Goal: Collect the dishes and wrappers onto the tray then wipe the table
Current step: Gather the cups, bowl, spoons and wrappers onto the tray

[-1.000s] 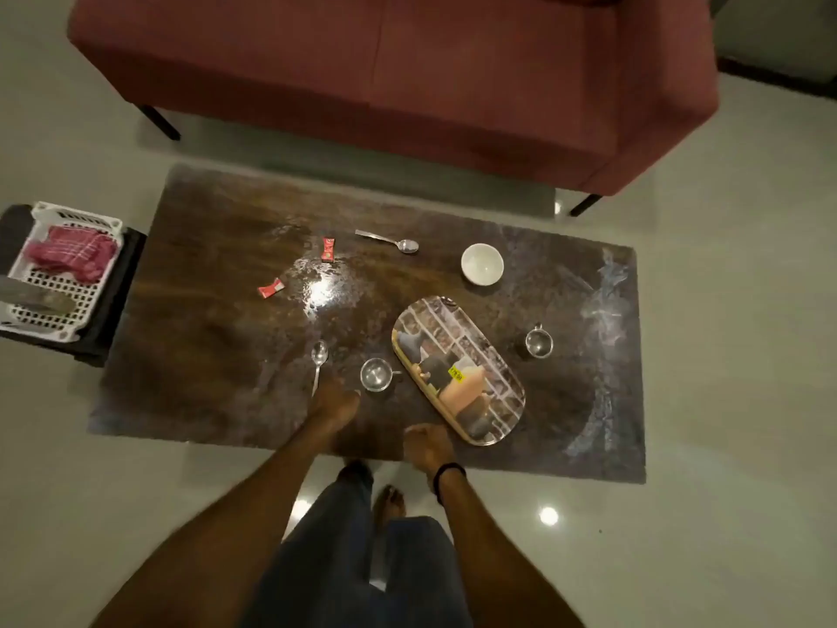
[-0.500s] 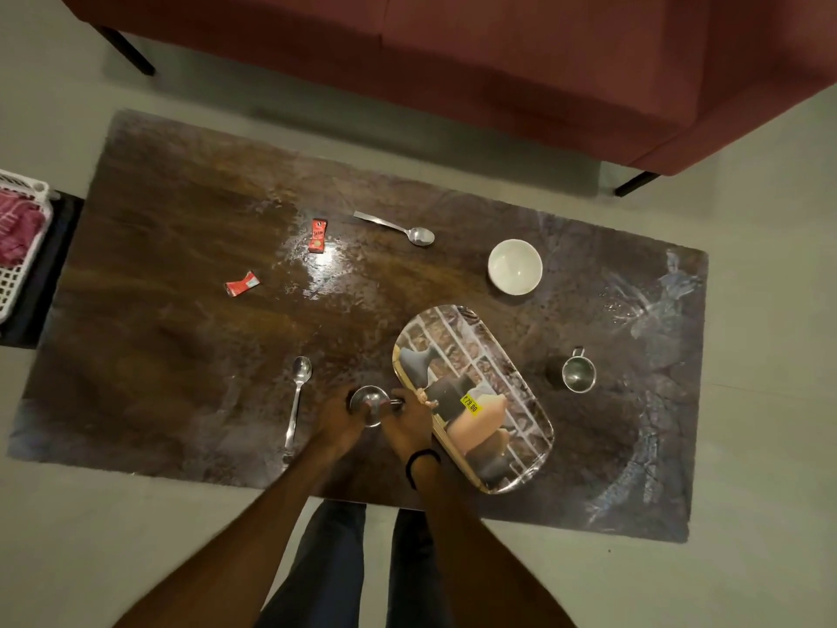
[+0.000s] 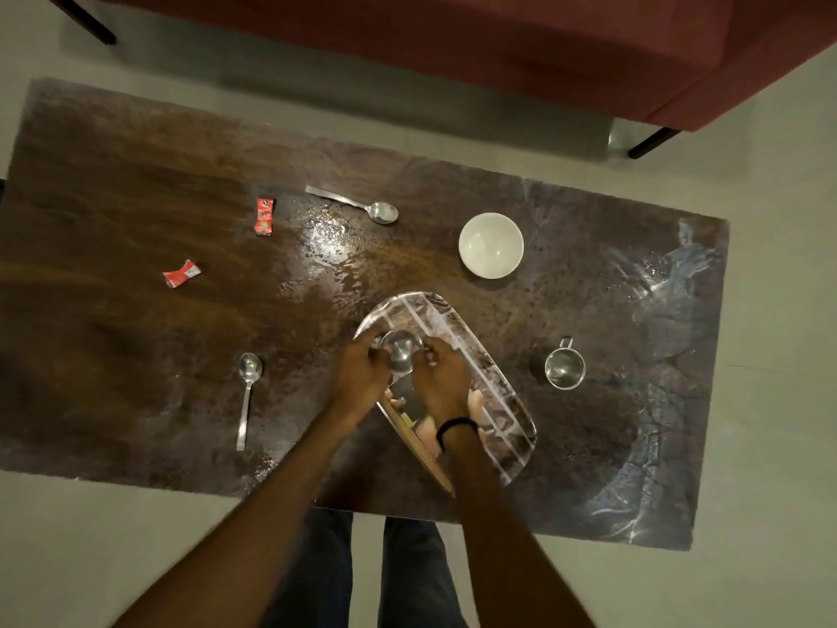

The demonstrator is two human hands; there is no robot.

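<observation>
Both my hands hold a small steel cup (image 3: 401, 353) over the far end of the oval patterned tray (image 3: 502, 396). My left hand (image 3: 360, 376) grips its left side and my right hand (image 3: 441, 378) grips its right side. On the dark table (image 3: 136, 355) a second steel cup (image 3: 564, 367) stands right of the tray. A white bowl (image 3: 491, 244) sits beyond the tray. One spoon (image 3: 247, 396) lies at the left front, another spoon (image 3: 358, 205) at the back. Two red wrappers (image 3: 264, 216) (image 3: 181, 274) lie at the left.
A wet, shiny patch (image 3: 330, 237) covers the table's middle. A red sofa (image 3: 498, 47) stands beyond the table, with a dark leg (image 3: 652, 142) at the right. My legs (image 3: 362, 573) are at the table's near edge.
Both hands reached the steel cup on the table left of the tray, took hold of it and lifted it right, over the tray's far end. The camera has leaned closer.
</observation>
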